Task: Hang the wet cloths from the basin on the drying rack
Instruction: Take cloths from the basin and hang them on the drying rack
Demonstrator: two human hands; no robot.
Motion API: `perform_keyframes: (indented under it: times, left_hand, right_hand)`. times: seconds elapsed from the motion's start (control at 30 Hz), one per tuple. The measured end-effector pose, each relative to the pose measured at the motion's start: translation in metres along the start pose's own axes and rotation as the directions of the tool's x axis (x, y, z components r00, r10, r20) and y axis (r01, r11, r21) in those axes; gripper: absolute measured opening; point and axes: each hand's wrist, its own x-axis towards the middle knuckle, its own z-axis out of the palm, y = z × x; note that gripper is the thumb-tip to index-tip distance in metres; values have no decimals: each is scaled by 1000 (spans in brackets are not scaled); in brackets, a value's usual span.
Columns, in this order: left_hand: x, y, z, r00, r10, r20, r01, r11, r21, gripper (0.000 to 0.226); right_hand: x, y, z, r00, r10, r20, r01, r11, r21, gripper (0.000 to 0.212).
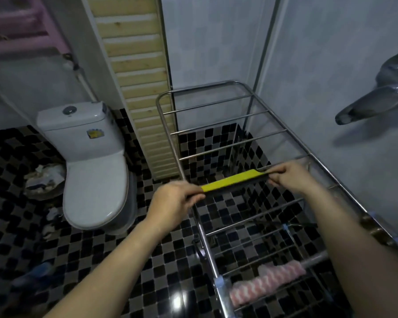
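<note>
A yellow cloth [233, 180] with a dark underside lies stretched over one rail of the metal drying rack [218, 146], about halfway along it. My left hand [175, 203] pinches the cloth's left end and my right hand [292, 176] pinches its right end, both above the rail. A pink-and-white striped cloth [265, 283] hangs over a nearer rail at the bottom right. The basin is out of view.
A white toilet [90, 161] stands to the left of the rack, with a bin of rubbish [44, 180] beside it. A wooden slatted panel [138, 83] leans against the wall behind. A chrome tap [377, 99] juts in at the right. The floor is black-and-grey mosaic tile.
</note>
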Motion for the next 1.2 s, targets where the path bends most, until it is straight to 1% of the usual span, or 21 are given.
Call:
perform_keyframes:
  times: [0.07,0.13,0.23,0.4,0.47,0.53,0.57,0.6,0.63,0.67,0.7,0.73,0.8,0.9,1.0,1.13,1.2]
  left_hand:
    - [-15,-5,19,992,53,114,-57,998,24,15]
    - [-23,-6,32,975,67,213,-72,997,14,16]
    - [-25,-6,39,951,66,302,-65,998,-13,22]
    - [-13,-9,41,942,-24,334,49,997,-67,28]
    - [-8,-9,43,943,-72,326,99,993,-67,29]
    - [-1,-11,45,959,-148,242,161,986,-35,26]
    - [2,-12,46,962,-205,178,210,978,-7,25]
    - [7,-14,47,956,-268,119,268,963,15,24]
    - [11,-15,49,942,-325,82,323,946,33,25]
    - [16,-15,51,928,-367,71,364,930,48,26]
    - [19,-16,53,916,-393,76,389,919,63,28]
    - [21,-16,54,909,-408,83,402,912,76,28]
    - [24,-18,56,899,-431,82,424,901,94,27]
    - [28,-26,57,894,-444,64,437,894,97,24]
    - [29,-28,55,891,-451,46,446,891,81,21]
    - [30,-29,51,878,-477,38,472,877,91,22]
    - [28,-30,47,878,-473,77,466,880,96,25]
  right_hand:
    - [-3,20,8,996,11,93,4,987,-162,19]
    - [-3,29,14,991,7,134,30,962,-272,19]
    - [-3,31,19,986,-6,167,76,907,-414,19]
    - [9,35,22,972,101,210,54,778,-625,19]
    - [12,38,22,967,144,213,31,757,-652,24]
    - [12,37,21,963,154,219,7,803,-596,30]
    - [13,36,21,971,136,196,-16,857,-515,31]
    - [16,36,22,983,110,145,-47,924,-380,29]
    - [20,36,24,993,94,65,-78,975,-209,24]
    - [24,34,27,995,98,-15,-99,994,-50,21]
    - [27,31,31,991,113,-70,-109,992,64,20]
    - [30,29,36,986,131,-107,-115,983,143,20]
    - [37,26,47,970,165,-176,-122,964,235,17]
    - [43,21,60,933,223,-284,-132,943,306,22]
    - [43,21,64,914,239,-328,-118,930,347,22]
    - [44,22,56,922,174,-346,-76,957,280,18]
    - [45,19,56,920,99,-380,-33,984,176,17]
